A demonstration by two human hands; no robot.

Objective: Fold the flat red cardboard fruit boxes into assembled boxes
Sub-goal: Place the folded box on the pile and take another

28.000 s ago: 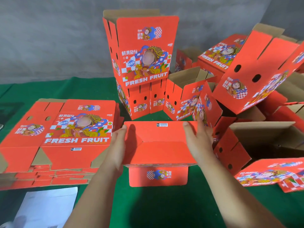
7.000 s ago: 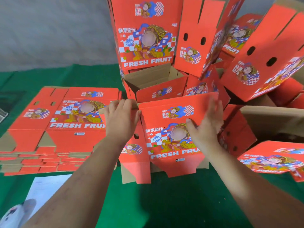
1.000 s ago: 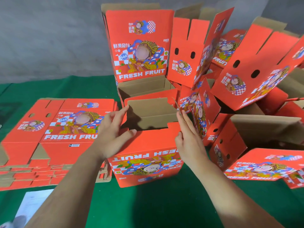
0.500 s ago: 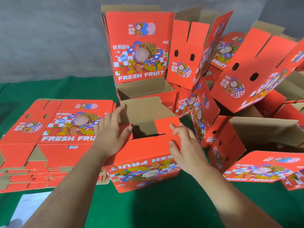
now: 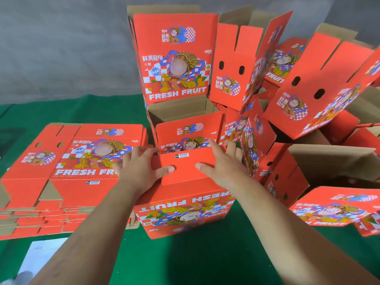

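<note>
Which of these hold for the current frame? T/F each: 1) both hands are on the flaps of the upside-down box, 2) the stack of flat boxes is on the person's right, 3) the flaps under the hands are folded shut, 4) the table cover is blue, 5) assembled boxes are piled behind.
1) True: left hand and right hand press on the flaps of the upside-down box.
2) False: the stack of flat boxes lies on the person's left.
3) True: no opening shows.
4) False: the table cover is green.
5) True: assembled boxes are piled behind.
</note>
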